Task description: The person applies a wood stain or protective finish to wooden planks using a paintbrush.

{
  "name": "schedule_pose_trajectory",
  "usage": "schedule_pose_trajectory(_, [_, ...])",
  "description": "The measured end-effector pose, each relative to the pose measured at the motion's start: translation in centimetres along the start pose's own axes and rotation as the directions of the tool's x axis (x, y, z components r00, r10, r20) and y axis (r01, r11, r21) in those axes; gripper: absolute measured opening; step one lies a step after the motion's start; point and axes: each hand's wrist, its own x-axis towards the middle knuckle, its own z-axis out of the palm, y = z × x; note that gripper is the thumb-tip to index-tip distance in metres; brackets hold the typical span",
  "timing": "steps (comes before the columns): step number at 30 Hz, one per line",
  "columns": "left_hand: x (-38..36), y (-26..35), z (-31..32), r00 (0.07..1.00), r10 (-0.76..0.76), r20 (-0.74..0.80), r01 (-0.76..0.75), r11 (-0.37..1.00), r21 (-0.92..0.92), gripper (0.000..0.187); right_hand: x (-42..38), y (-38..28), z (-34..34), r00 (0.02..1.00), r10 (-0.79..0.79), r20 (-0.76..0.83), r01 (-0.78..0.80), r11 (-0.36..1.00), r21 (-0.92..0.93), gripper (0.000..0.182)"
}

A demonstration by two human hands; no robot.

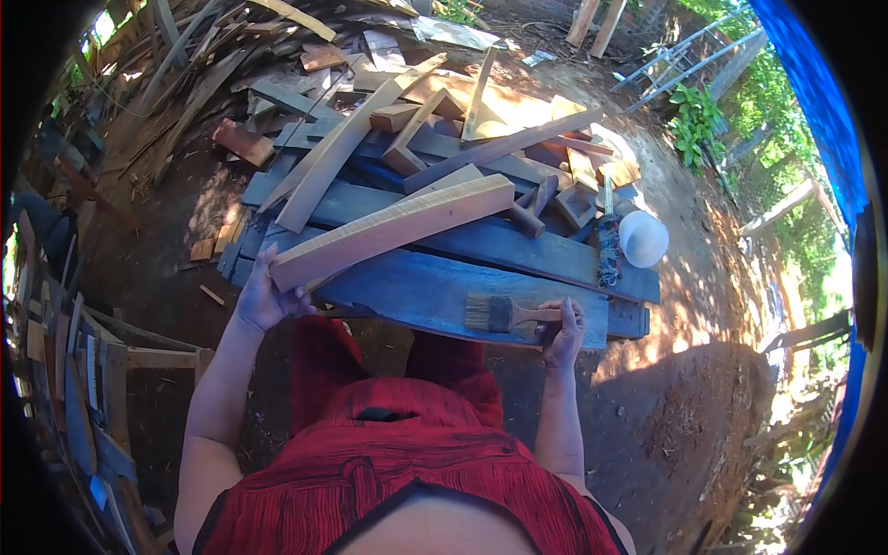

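- Head view: the left hand [264, 298] grips the near end of a pale wooden plank [393, 231], which slants up and away over stacked blue-grey boards [435, 291].
- The right hand [562, 331] curls around the handle of a paintbrush [504, 314], bristles pointing left, lying on the boards.
- A white bowl [643, 238] sits beyond; I can't see inside.

Left hand [262, 298]: fingertips hidden behind near end of plank [393, 231]. Right hand [562, 331]: palm hidden; brush [507, 314] handle end covered by fingers. Roller [608, 242] handle partly masked by white bowl [643, 238], possibly a cap. Far woodpile [185, 65] cut by lens edge; left rack [83, 370] dim.
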Motion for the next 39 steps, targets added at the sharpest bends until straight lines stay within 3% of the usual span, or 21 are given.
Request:
schedule_pose_trajectory(4, [-1.0,-1.7,1.8,0.983,0.161,-0.088,-0.157,0.986,0.047,0.054,-0.2,0.0,-0.1,1.0,-0.022,0.008,0.022,0.999,-0.032,0.018])
schedule_pose_trajectory(10, [0.0,-4.4,-0.8,0.939,0.336,-0.074,-0.338,0.941,-0.022,0.047,-0.1,0.0,0.0,1.0,0.007,0.027,-0.006,1.0,-0.028,0.013])
schedule_pose_trajectory(14, [1.7,-2.2,-1.4,0.917,0.382,-0.117,-0.376,0.924,0.07,0.046,-0.2,-0.1,0.3,1.0,-0.006,0.012,0.006,1.0,-0.013,0.012])
schedule_pose_trajectory(17, [3.2,-0.7,-2.4,0.917,0.396,-0.05,-0.393,0.917,0.061,0.048,-0.3,0.0,0.5,1.0,-0.026,0.013,0.026,1.0,0.006,0.012])
schedule_pose_trajectory(20, [3.6,0.2,-2.6,0.961,0.209,-0.18,-0.193,0.976,0.101,0.055,0.0,0.2,0.1,0.999,-0.029,0.022,0.029,0.999,-0.013,0.013])
schedule_pose_trajectory(21, [3.2,0.5,-2.3,0.961,0.207,-0.184,-0.191,0.977,0.098,0.055,0.0,0.3,0.0,1.0,-0.022,0.016,0.023,0.999,-0.027,0.014])
schedule_pose_trajectory(23, [2.6,1.3,-1.5,0.987,-0.008,-0.16,0.006,1.0,-0.012,0.058,0.0,0.5,0.0,1.0,-0.016,0.011,0.016,1.0,-0.026,0.015])
schedule_pose_trajectory(24, [2.0,1.3,-1.2,0.988,-0.009,-0.152,0.007,1.0,-0.012,0.058,0.0,0.3,0.2,1.0,-0.015,0.005,0.015,1.0,-0.023,0.016])
schedule_pose_trajectory(26, [0.7,0.7,-0.6,0.999,-0.03,0.037,0.033,0.996,-0.084,0.067,-0.2,-0.2,0.6,1.0,0.0,-0.004,0.0,0.999,-0.033,0.017])
schedule_pose_trajectory(30, [-0.5,-0.4,0.2,0.999,0.026,0.042,-0.025,0.999,-0.024,0.077,-0.2,-1.2,1.7,0.995,0.082,-0.062,-0.087,0.994,-0.068,0.02])
schedule_pose_trajectory(33, [-0.4,-1.2,-0.1,0.992,0.126,0.023,-0.127,0.991,0.04,0.08,0.9,-3.1,2.9,0.991,-0.012,-0.13,-0.007,0.989,-0.148,0.022])
schedule_pose_trajectory(35, [0.1,-1.9,-0.2,0.964,0.265,0.005,-0.265,0.964,-0.01,0.071,1.7,-6.1,5.6,0.983,-0.164,-0.077,0.148,0.971,-0.186,0.023])
schedule_pose_trajectory(36, [0.2,-2.2,0.0,0.965,0.264,0.009,-0.264,0.965,-0.014,0.071,2.5,-7.5,6.9,0.975,-0.212,-0.068,0.194,0.959,-0.208,0.022])
schedule_pose_trajectory(38, [0.4,-2.8,0.6,0.921,0.366,-0.136,-0.377,0.924,-0.065,0.061,4.1,-9.7,9.6,0.943,-0.332,-0.002,0.318,0.905,-0.282,0.021])
schedule_pose_trajectory(39, [0.5,-3.1,0.7,0.92,0.368,-0.134,-0.38,0.922,-0.073,0.061,4.7,-10.5,11.1,0.915,-0.398,0.063,0.396,0.858,-0.328,0.02])
